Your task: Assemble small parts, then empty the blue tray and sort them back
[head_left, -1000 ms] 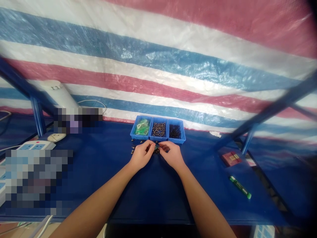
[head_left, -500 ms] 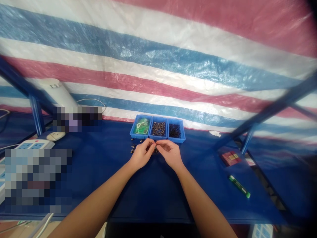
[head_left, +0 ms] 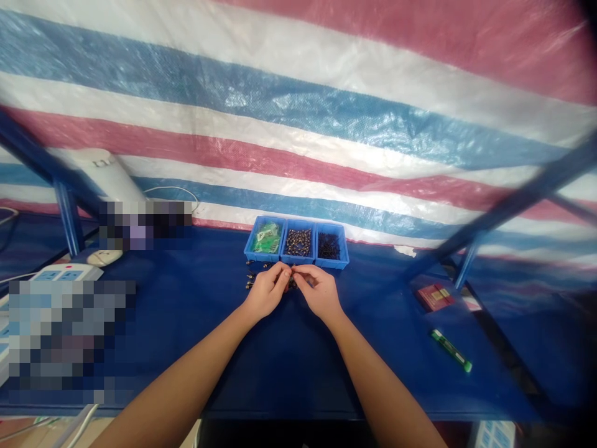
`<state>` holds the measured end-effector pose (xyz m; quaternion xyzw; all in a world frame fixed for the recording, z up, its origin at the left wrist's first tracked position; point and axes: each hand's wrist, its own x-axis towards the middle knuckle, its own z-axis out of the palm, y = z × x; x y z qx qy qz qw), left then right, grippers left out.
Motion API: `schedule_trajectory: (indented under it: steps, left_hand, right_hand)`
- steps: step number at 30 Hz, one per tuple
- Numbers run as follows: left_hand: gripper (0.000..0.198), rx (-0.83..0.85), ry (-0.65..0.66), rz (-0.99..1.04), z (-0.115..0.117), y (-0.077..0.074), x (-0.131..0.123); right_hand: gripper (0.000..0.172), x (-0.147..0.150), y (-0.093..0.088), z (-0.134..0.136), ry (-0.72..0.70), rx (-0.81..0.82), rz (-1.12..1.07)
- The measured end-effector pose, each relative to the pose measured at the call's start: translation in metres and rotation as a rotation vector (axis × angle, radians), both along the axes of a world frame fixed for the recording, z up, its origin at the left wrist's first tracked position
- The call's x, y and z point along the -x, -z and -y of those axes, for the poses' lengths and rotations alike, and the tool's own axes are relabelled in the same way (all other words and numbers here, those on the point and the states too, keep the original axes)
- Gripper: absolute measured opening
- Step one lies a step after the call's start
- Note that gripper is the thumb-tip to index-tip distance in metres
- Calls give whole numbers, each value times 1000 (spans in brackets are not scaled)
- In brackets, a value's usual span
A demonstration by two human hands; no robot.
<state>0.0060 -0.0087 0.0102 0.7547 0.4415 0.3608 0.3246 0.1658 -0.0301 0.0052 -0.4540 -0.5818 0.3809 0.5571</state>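
My left hand (head_left: pixel 267 290) and my right hand (head_left: pixel 319 290) meet fingertip to fingertip over the blue table (head_left: pixel 289 348), both pinched on a tiny dark part (head_left: pixel 291 274) that I cannot make out. Several small dark parts (head_left: pixel 252 279) lie loose on the table just left of my left hand. Right behind my hands stand three small blue bins: one with green pieces (head_left: pixel 265 239), one with brownish small parts (head_left: pixel 298 242), one with black small parts (head_left: pixel 329 247).
A green marker (head_left: pixel 450 351) and a red booklet (head_left: pixel 435 297) lie at the right. A white power strip (head_left: pixel 65 272) and a white lamp base (head_left: pixel 105 256) sit at the left. Blue frame posts (head_left: pixel 69 224) rise on both sides. A striped tarp (head_left: pixel 298 112) hangs behind.
My hands have drawn slightly closer together and shifted a little toward the bins; the fingertips now touch around the small part. Nothing else has moved.
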Motion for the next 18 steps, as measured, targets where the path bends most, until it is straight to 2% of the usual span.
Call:
schedule_trajectory:
  steps: [3, 10, 15, 18]
  left_hand:
    - [27, -4, 23, 15, 1, -1, 0]
    - [38, -19, -10, -1, 0, 0, 0]
    - [26, -11, 28, 29, 0, -1, 1]
    - [29, -21, 31, 30, 0, -1, 1]
  right_hand:
    - [18, -1, 0, 0, 5, 0, -3]
    - [22, -1, -5, 2, -35, -58, 94]
    - [20, -2, -6, 1, 2, -62, 143]
    - [21, -3, -5, 1, -9, -61, 149]
